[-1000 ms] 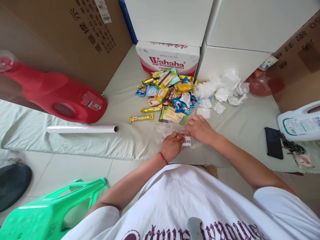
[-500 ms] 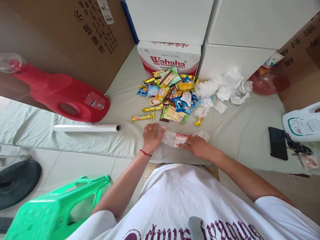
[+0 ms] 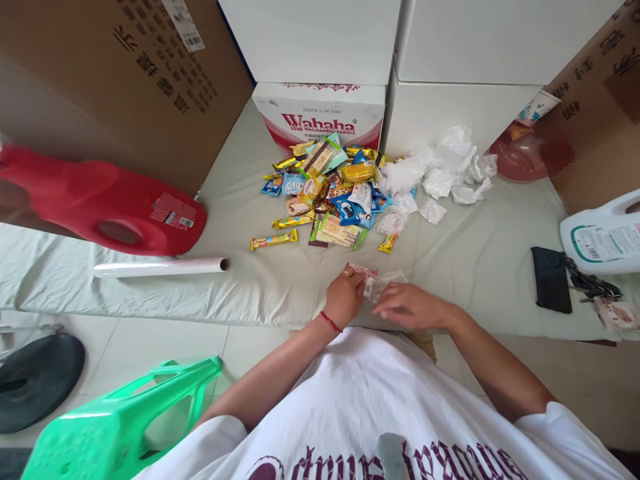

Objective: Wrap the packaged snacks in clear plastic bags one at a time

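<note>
Both hands, left [image 3: 345, 297] and right [image 3: 407, 307], pinch a small plastic-wrapped snack packet [image 3: 373, 283] with closed fingers, just in front of the snack pile [image 3: 335, 187] below the Wahaha box [image 3: 320, 120].

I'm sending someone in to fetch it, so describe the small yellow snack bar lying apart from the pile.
Find the Wahaha box at the back; the snack pile lies before it. Left of the pile's front edge, alone on the cloth, is the yellow snack bar, long, thin, with cartoon print.
</note>
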